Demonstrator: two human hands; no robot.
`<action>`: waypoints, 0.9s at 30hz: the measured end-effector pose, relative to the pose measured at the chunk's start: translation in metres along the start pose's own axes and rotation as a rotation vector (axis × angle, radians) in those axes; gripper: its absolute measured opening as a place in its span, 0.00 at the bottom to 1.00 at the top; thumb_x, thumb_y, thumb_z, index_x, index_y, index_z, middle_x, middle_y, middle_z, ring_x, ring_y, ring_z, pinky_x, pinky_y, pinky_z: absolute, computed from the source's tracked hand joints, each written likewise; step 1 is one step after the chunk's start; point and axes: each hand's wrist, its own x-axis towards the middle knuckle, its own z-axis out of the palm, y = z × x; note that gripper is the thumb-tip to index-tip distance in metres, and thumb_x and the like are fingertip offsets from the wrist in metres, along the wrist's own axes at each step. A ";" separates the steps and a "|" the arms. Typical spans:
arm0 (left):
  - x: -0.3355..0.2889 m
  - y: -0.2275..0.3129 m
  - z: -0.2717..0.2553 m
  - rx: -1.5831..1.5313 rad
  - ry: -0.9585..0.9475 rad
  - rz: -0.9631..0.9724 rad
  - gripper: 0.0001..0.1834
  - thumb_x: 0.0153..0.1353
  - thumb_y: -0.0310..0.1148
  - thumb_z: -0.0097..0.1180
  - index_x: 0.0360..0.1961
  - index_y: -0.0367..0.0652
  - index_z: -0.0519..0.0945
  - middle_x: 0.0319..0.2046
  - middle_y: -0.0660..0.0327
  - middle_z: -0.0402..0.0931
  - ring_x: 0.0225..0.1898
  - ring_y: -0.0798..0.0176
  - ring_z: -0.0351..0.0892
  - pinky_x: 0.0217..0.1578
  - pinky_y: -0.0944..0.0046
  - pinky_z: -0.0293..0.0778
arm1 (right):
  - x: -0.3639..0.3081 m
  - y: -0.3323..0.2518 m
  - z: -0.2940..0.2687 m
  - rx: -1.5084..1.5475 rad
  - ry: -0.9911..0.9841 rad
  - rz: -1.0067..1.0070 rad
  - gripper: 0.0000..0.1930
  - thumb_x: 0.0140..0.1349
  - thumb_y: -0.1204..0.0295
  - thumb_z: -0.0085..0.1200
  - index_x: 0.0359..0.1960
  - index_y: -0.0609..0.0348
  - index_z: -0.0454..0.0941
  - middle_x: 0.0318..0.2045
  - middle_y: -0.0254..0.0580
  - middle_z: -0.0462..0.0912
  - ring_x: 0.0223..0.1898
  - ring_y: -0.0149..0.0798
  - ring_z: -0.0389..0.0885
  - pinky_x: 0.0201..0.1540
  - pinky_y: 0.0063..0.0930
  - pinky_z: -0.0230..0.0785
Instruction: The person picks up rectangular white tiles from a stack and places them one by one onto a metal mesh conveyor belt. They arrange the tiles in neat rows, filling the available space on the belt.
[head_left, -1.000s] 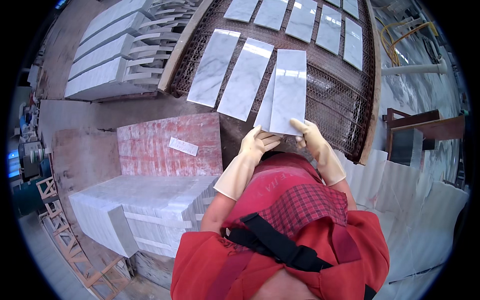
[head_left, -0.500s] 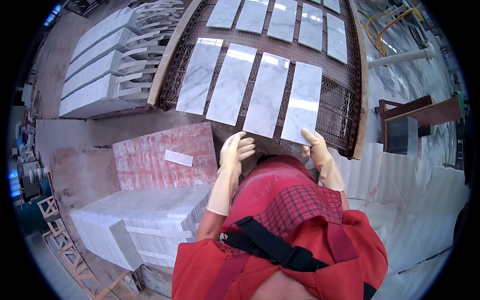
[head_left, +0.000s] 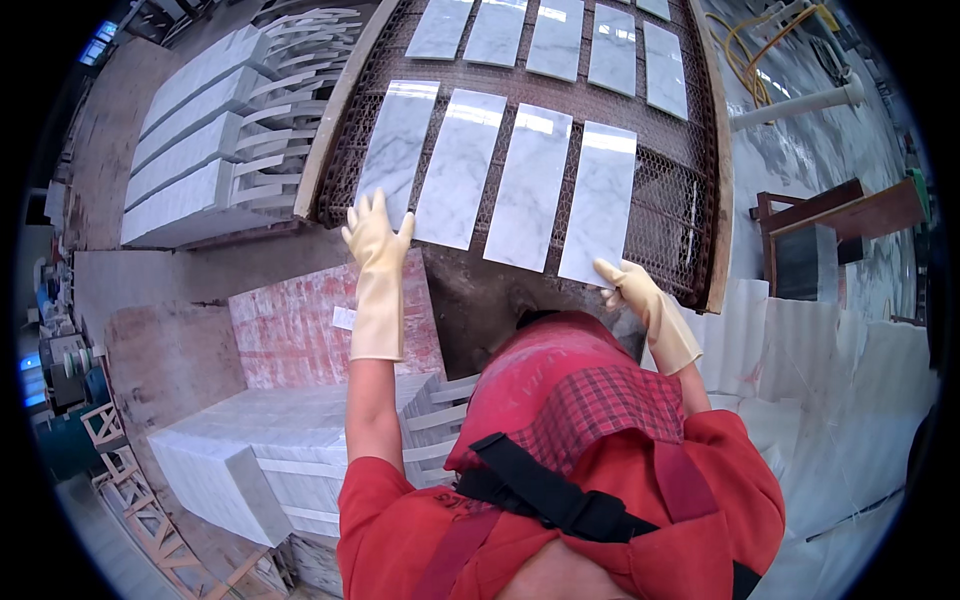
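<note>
Polished white marble tiles with grey veins lie in two rows on a wire-mesh belt (head_left: 668, 225). My left hand (head_left: 378, 232), in a cream rubber glove, has its fingers spread at the near end of the leftmost tile (head_left: 400, 135) of the closer row. It covers that tile's near end, so contact is hard to judge. On the right, my gloved right hand (head_left: 632, 288) pinches the near right corner of the rightmost tile (head_left: 602, 190). Its thumb is on top and its fingers curl below the edge. Two more tiles lie between these.
Wooden rails (head_left: 716, 200) border the belt. Stacks of pale slabs (head_left: 180, 190) stand at the far left, and another strapped stack (head_left: 215, 470) is at the near left. Beside it is a red-stained board (head_left: 290, 330) with a small white piece (head_left: 344, 318). White sheeting (head_left: 790, 350) covers things at right.
My left hand has moved left and forward from beside my apron to the leftmost tile, its fingers spreading. My right hand stays at the rightmost tile's corner.
</note>
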 end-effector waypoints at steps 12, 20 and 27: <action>0.027 -0.012 0.011 0.040 -0.027 0.083 0.50 0.57 0.54 0.75 0.78 0.52 0.67 0.78 0.50 0.61 0.74 0.32 0.64 0.72 0.41 0.66 | -0.045 -0.054 -0.021 -0.525 0.228 0.040 0.25 0.75 0.51 0.56 0.44 0.68 0.83 0.34 0.46 0.89 0.28 0.35 0.86 0.35 0.30 0.81; 0.027 -0.003 -0.007 0.062 -0.018 0.106 0.48 0.54 0.51 0.77 0.74 0.47 0.72 0.74 0.48 0.68 0.68 0.36 0.72 0.70 0.47 0.71 | -0.067 -0.073 -0.020 -0.519 0.207 -0.125 0.24 0.76 0.51 0.54 0.48 0.62 0.87 0.34 0.43 0.90 0.37 0.35 0.88 0.47 0.32 0.78; 0.026 -0.007 -0.001 0.105 -0.023 0.104 0.48 0.55 0.52 0.77 0.74 0.49 0.70 0.74 0.50 0.68 0.69 0.35 0.71 0.69 0.45 0.71 | -0.074 -0.078 0.012 -0.562 0.075 -0.162 0.22 0.77 0.54 0.52 0.51 0.62 0.88 0.36 0.45 0.91 0.40 0.36 0.90 0.50 0.30 0.80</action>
